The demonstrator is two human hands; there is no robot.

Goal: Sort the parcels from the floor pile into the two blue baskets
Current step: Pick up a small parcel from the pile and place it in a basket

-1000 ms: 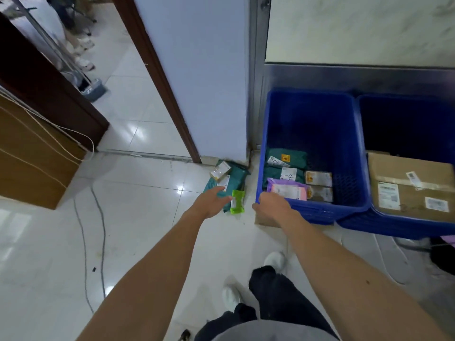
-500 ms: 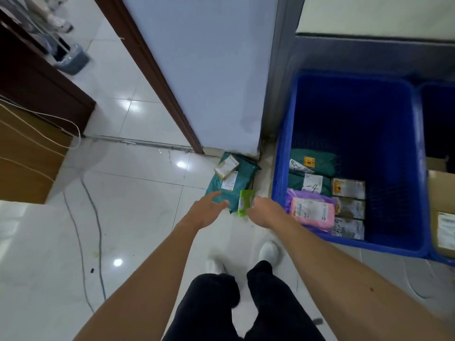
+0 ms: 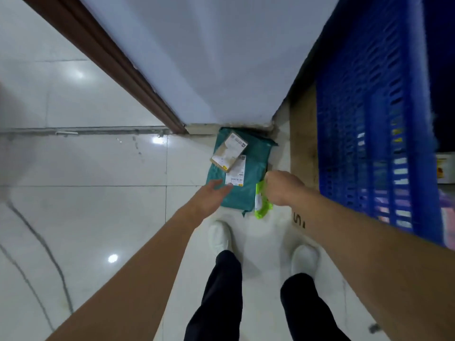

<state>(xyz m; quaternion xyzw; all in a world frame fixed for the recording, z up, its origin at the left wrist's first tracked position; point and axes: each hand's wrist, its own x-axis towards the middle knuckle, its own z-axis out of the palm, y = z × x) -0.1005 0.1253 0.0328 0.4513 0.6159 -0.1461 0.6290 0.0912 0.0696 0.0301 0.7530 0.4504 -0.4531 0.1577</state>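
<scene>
A teal mailer bag (image 3: 256, 166) lies on the floor against the wall base, with a small brown box (image 3: 229, 152) resting on its upper left. A bright green packet (image 3: 261, 205) lies along the bag's right edge. My left hand (image 3: 211, 195) hovers flat over the bag's lower left corner, fingers apart and empty. My right hand (image 3: 283, 188) is curled over the top of the green packet; its fingers are hidden, so the grip is unclear. One blue basket (image 3: 369, 119) stands at the right; parcels show faintly through its mesh wall.
A white wall panel (image 3: 209, 57) with a brown door frame (image 3: 103, 57) rises just behind the parcels. A brown cardboard piece (image 3: 304, 143) lies between the parcels and the basket. My two white shoes (image 3: 219, 236) stand on the glossy tiles just below the parcels.
The view has dropped closer to the floor and tilted down. Both hands have come lower onto the parcels, and my right hand now sits over the green packet.
</scene>
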